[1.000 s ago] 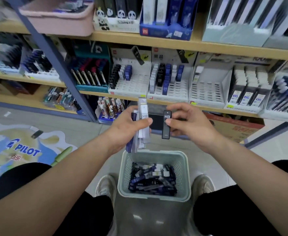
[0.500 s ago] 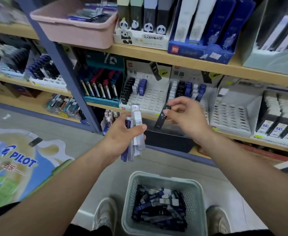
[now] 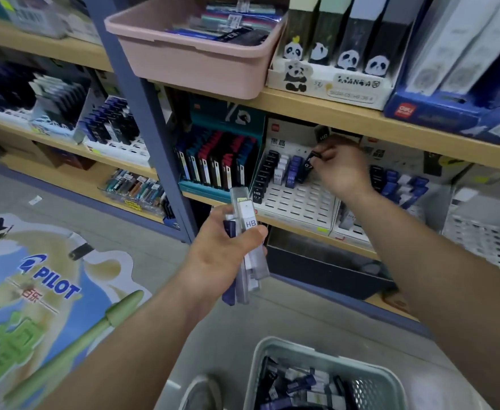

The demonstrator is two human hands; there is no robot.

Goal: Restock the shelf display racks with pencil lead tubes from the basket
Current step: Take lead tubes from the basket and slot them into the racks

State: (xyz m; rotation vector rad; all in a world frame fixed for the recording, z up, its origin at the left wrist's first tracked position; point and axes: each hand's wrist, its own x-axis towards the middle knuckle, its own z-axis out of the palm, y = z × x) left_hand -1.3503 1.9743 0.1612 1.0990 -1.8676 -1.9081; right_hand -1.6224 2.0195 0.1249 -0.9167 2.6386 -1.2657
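A person's right hand (image 3: 341,170) pinches the top of a black lead tube (image 3: 307,167) marked "07". Its long axis is tilted, the lower end pointing down-left into the back rows of a white slotted rack (image 3: 297,201) at the middle shelf's front edge. The left hand (image 3: 223,257) grips a bunch of tubes (image 3: 250,250) held nearly upright, the front clear one reading "HB". Racked black tubes (image 3: 264,176) read "HB 07". A grey basket (image 3: 253,377) on the floor holds more tubes, and a floor sticker (image 3: 50,281) reads "PILOT".
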